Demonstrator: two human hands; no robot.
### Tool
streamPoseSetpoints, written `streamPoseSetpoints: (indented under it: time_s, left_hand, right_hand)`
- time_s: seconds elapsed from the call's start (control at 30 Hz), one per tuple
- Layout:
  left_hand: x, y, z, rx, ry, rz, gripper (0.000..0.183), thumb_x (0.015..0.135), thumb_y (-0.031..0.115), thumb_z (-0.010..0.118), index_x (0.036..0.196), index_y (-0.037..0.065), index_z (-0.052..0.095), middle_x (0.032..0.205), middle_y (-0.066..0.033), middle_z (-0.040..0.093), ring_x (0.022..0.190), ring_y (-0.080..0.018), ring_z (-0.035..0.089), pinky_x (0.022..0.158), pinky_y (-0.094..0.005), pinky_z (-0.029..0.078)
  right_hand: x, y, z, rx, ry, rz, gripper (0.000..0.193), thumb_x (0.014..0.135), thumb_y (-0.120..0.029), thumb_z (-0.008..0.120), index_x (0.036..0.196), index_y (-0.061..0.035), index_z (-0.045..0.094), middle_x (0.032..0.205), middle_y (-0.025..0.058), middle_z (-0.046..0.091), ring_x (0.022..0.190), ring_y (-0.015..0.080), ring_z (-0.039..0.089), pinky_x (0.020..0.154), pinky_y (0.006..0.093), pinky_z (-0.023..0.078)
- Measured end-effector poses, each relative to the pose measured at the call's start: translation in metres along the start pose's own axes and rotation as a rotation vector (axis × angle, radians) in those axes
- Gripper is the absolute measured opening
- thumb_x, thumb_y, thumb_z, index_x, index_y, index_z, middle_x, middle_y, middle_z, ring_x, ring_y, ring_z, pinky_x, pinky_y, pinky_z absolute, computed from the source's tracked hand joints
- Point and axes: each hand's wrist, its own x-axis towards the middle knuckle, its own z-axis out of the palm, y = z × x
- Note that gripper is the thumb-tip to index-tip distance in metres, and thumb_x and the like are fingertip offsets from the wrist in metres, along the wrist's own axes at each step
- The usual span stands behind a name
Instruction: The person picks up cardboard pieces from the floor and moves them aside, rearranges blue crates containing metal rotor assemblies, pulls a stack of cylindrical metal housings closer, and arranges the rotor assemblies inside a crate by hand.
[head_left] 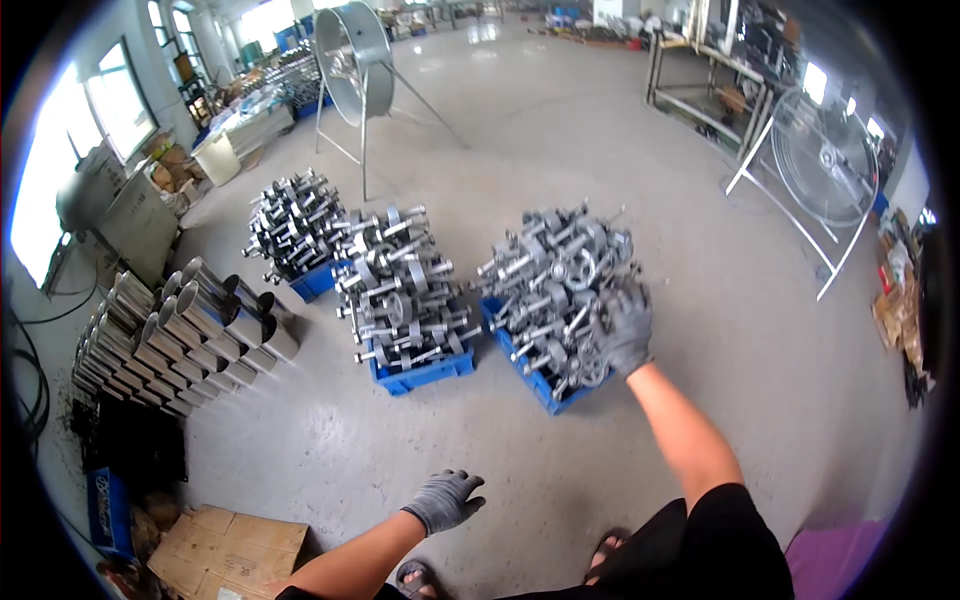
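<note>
My right hand (625, 328), in a grey knit glove, reaches onto the right side of a heap of grey metal castings with rods and handwheels (545, 262). Its fingers blend into the grey parts, so whether they grip one cannot be made out. The heap rises well above the rim of a blue plastic crate (558, 402) on the floor. Lower down, my left hand (447, 501), gloved alike, hovers over the floor with its fingers apart and nothing in it. Nearest to it is a second blue crate (425, 377), piled with similar castings (400, 270).
A third blue crate (318, 284) of castings stands behind, to the left. Stacked shiny metal tubes (185, 335) fill the left side. Flattened cardboard (235, 550) lies at lower left. Large floor fans (358, 65) stand farther off, one at right.
</note>
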Motion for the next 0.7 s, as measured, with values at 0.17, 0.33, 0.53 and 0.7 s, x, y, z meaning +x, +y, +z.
streamPoseSetpoints:
  time_s: [0.17,0.33,0.53,0.7]
  left_hand:
    - [0.022,0.004,-0.018,0.034,0.035,-0.129,0.048,0.100,0.044,0.058,0.134,0.011,0.062,0.118,-0.0184,0.069,0.112,-0.0403,0.064,0.097,-0.0503,0.051]
    - [0.042,0.028,-0.027,-0.056,0.073,-0.173,0.048,0.100,0.044,0.059,0.135,0.011,0.062,0.122,-0.0174,0.069,0.116,-0.0386,0.063,0.099,-0.0487,0.051]
    - [0.075,0.088,-0.070,-0.287,0.156,-0.166,0.042,0.099,0.033,0.066,0.132,0.008,0.064,0.121,-0.0179,0.070,0.114,-0.0347,0.067,0.099,-0.0439,0.053]
    - [0.123,0.133,-0.099,-0.879,0.482,-0.114,0.032,0.102,0.019,0.066,0.129,0.001,0.064,0.117,-0.0122,0.072,0.108,-0.0206,0.068,0.095,-0.0334,0.054]
  right_hand:
    - [0.006,-0.004,-0.009,0.019,-0.155,0.082,0.042,0.086,-0.039,0.062,0.111,-0.0057,0.068,0.113,0.0163,0.066,0.131,0.0415,0.047,0.107,0.0605,0.038]
    - [0.016,0.003,-0.022,0.149,-0.176,0.082,0.040,0.082,-0.037,0.063,0.111,-0.0096,0.071,0.116,0.0144,0.065,0.130,0.0392,0.047,0.113,0.0607,0.030]
    - [0.007,0.019,-0.005,0.242,-0.119,0.138,0.046,0.080,-0.036,0.065,0.114,-0.0050,0.071,0.116,0.0163,0.065,0.133,0.0388,0.045,0.116,0.0625,0.026]
    - [0.004,0.019,-0.002,0.260,-0.142,0.155,0.049,0.079,-0.037,0.066,0.115,-0.0055,0.071,0.119,0.0152,0.066,0.132,0.0382,0.046,0.116,0.0620,0.025]
